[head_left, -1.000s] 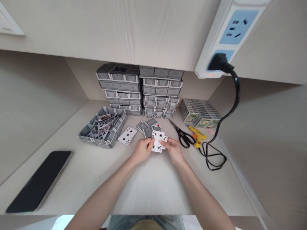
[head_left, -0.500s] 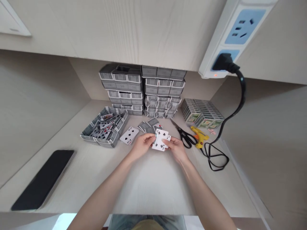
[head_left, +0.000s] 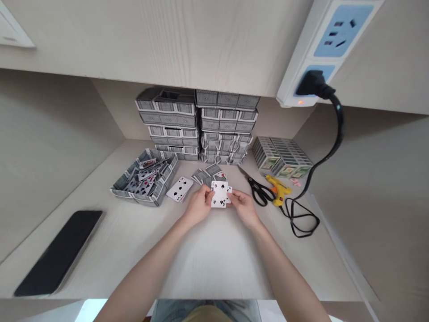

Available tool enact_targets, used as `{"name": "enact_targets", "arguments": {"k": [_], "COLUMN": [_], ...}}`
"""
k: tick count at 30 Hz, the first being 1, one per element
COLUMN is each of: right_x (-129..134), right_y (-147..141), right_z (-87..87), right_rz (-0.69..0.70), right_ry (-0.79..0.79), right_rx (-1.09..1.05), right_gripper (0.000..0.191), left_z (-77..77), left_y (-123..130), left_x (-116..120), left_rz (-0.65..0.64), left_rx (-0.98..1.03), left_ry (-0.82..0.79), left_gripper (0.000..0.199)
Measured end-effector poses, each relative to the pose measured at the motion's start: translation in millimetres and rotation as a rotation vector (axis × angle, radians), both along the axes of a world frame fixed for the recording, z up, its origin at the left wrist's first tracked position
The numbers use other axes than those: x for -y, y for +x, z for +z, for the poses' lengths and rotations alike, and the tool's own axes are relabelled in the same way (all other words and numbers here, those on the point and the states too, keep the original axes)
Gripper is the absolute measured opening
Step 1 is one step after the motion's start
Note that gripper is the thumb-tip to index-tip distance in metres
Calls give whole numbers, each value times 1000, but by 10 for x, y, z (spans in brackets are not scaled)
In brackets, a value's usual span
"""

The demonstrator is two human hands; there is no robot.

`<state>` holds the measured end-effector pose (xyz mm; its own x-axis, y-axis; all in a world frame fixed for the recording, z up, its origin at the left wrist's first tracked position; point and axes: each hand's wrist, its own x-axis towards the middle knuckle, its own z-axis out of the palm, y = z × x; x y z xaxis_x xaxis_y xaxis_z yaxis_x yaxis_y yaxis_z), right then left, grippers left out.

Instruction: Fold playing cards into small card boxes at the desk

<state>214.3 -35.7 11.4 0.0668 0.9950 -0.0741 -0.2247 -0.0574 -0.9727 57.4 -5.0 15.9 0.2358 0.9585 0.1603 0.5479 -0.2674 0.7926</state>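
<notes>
My left hand [head_left: 198, 205] pinches the left edge of a four of spades playing card [head_left: 219, 195], its face up toward me. Partly behind that card shows a five of spades [head_left: 229, 191], gripped at its right edge by my right hand [head_left: 244, 205]. The cards overlap above the desk; how far the rear one reaches behind is hidden. Just beyond my hands lie several grey-backed cards [head_left: 202, 176], fanned out, with a red-marked face among them. To the left, a small pile topped by a three of spades [head_left: 180, 188] rests face up.
A card-built tray [head_left: 154, 201] full of loose cards stands left. Stacked card-built boxes [head_left: 170, 118] line the back. Black-handled scissors [head_left: 262, 193], a yellow glue gun [head_left: 278, 189] with its cord and several card packs [head_left: 284, 156] are right. A phone [head_left: 60, 250] lies near left.
The four of spades has straightened upright and shifted slightly left. More of the five of spades' edge shows to its right. Both hands still hold the cards.
</notes>
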Motion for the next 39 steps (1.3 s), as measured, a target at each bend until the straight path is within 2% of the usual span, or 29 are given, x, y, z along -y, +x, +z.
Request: {"name": "enact_targets", "arguments": {"k": [3,9,14,20,23,25,27,32,36,39], "right_x": [-6,6,29,65,86,97,102,81,56,54], "right_y": [37,40,-9,-88,-134,-149,-145,-94,-48,-24], "right_z": [-13,-19,-43,-129,-133,-120,-100,-78,-89,-77], "right_rz": [41,15,-29,-153,-225,-265,-284,-243,-176,-161], "right_ry": [18,32,83,192,234,245,257,275,232,210], "right_rx": [19,103,209,656,883,961,938,706,574,574], "right_gripper": [35,30,28,24,25,24,25,29,26,23], "left_z": [18,16,44,69,69,75,85,105,101,95], "left_y": [-14,-8,6,93,129,137,134,111,100,99], "left_x": [9,24,77,219,270,281,276,245,236,235], "left_rz": [-8,-142,-122,-94,-126,-134,-114,-53,-65,-89], "left_rx": [-34,155,-43,-310,-378,-385,-368,-331,-324,-320], "left_ry": [44,-58,26,203,248,250,229,173,167,174], "left_gripper": [13,19,29,27,24,23,24,26,26,24]}}
